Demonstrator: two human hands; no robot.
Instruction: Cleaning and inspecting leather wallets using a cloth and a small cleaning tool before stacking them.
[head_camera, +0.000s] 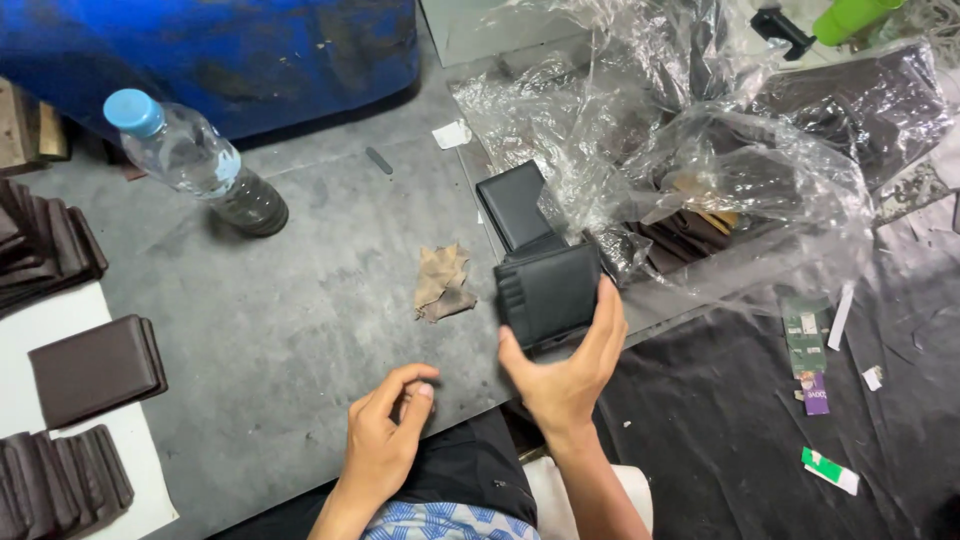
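The grey worktable (290, 320) is scuffed and dusty, with a blue drum (230, 50) at its far edge. Crumpled clear plastic bags (700, 150) of dark leather pieces cover the far right. Stacks of brown wallets (95, 365) sit at the left, near a water bottle (195, 160).

The right hand (565, 370) grips an open black wallet (548, 292) upright above the table's near edge, thumb and fingers clamping its sides. A steadier hold would call for support underneath. The left hand (385, 430) is empty, fingers loosely curled, beside a tan scrap (443, 283).
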